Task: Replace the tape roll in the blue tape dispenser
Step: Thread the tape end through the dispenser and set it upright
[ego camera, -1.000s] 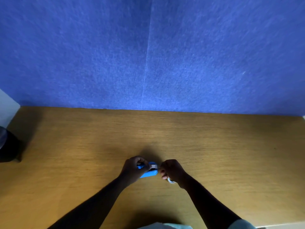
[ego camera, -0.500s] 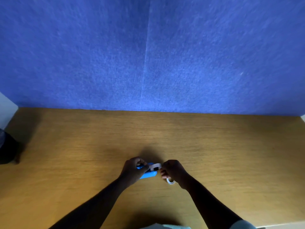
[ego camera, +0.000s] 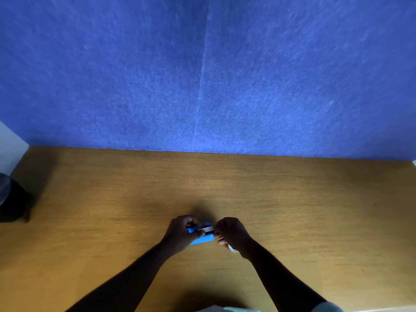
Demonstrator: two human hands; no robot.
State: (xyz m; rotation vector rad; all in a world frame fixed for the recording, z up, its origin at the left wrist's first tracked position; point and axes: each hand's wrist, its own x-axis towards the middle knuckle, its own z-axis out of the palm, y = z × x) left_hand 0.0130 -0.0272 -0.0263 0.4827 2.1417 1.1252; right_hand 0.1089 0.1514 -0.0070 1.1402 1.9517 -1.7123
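The small blue tape dispenser (ego camera: 201, 238) sits on the wooden desk (ego camera: 292, 199) near its front middle. My left hand (ego camera: 180, 233) wraps around the dispenser's left end and holds it. My right hand (ego camera: 234, 235) is just to the right, its fingertips pinching a pale strip of tape (ego camera: 206, 229) that runs across the dispenser's top. A whitish ring, a tape roll (ego camera: 232, 248), shows under my right palm, mostly hidden; whether it lies on the desk or is held I cannot tell.
A blue felt partition (ego camera: 202, 75) rises along the back edge of the desk. A dark round object (ego camera: 11, 199) stands at the far left edge. A light garment shows at the bottom edge.
The pale tape strip now lies further across the dispenser's top, pulled toward my right fingers. Both hands stay in nearly the same place.
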